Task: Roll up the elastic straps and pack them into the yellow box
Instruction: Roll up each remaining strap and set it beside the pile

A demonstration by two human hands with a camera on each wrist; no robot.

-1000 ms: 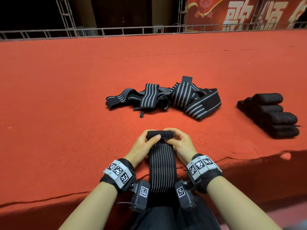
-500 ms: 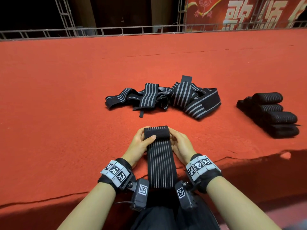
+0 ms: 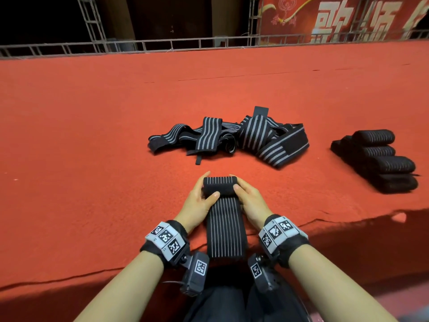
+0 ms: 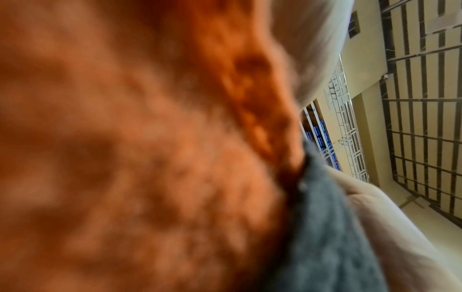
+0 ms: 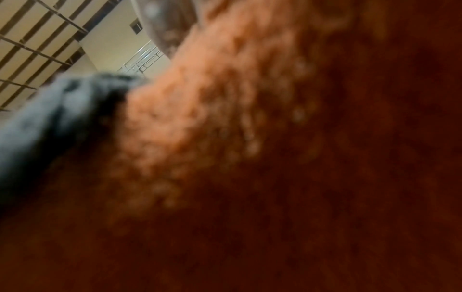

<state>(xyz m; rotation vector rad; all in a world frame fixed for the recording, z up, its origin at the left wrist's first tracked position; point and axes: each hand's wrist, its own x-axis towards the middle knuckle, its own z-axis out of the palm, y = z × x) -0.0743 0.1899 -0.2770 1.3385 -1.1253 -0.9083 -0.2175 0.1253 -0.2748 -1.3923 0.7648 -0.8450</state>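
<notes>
1. A red carpet (image 3: 97,140) covers a broad raised platform; a metal truss railing (image 3: 162,44) runs along its far edge, and a red banner (image 3: 348,17) with pale characters hangs behind at the upper right.
2. At the near edge of the carpet lies a black elastic strap (image 3: 224,225) with thin grey stripes, its far end wound into a small roll (image 3: 219,187) and its flat tail running back toward the person and over the carpet's edge.
3. The left hand (image 3: 200,202) holds the roll's left end, thumb laid across the front of the roll and fingers curled round its far side.
4. The right hand (image 3: 249,201) holds the roll's right end in the same way, fingers wrapped over the top and thumb against the near side.
5. Both wrists carry grey bands with black-and-white square markers and a small dark camera box beneath.
6. Farther out, near the middle of the carpet, a loose pile of unrolled straps (image 3: 234,138) lies tangled, black with grey stripes.
7. Well to the right, a stack of rolled straps (image 3: 380,161) rests on the carpet, the rolls lying side by side and on top of one another.
8. The wrist views are blurred, showing mostly orange carpet close up, a sliver of grey strap cloth (image 4: 332,237) and pale walls with dark grid framing.
</notes>
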